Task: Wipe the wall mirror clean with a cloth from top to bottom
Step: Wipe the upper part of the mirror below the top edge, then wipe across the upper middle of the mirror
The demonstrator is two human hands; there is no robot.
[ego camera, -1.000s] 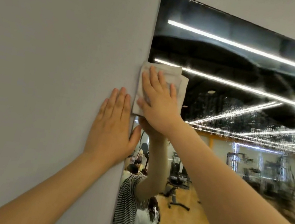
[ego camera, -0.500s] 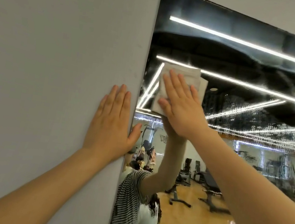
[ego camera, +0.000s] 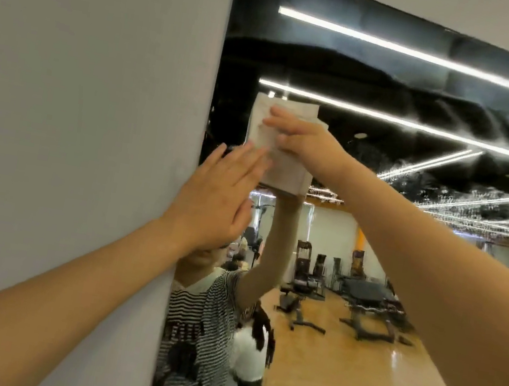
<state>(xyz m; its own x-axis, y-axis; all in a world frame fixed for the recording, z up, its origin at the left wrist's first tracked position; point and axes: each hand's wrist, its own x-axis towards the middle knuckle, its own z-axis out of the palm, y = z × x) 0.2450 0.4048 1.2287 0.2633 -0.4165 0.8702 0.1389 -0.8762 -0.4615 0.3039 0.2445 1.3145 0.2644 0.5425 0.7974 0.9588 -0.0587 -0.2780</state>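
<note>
The wall mirror (ego camera: 399,82) fills the right of the view, its left edge against the grey wall (ego camera: 77,95). A folded pale cloth (ego camera: 287,171) lies against the glass near the mirror's upper left. My right hand (ego camera: 308,144) lies across the cloth with its fingers pointing left and presses it to the mirror. My left hand (ego camera: 215,199) is over the mirror's left edge. Its fingers are straight, and the tips touch the cloth's lower left corner. The right thumb is hidden.
The mirror reflects a gym floor with weight benches (ego camera: 365,305), ceiling light strips, and a person in a striped shirt (ego camera: 199,335) with an arm raised. Bare grey wall runs to the left of and above the mirror.
My left hand left the wall and moved right over the mirror's edge to the cloth. My right hand turned so its fingers point left, and the cloth sits slightly lower.
</note>
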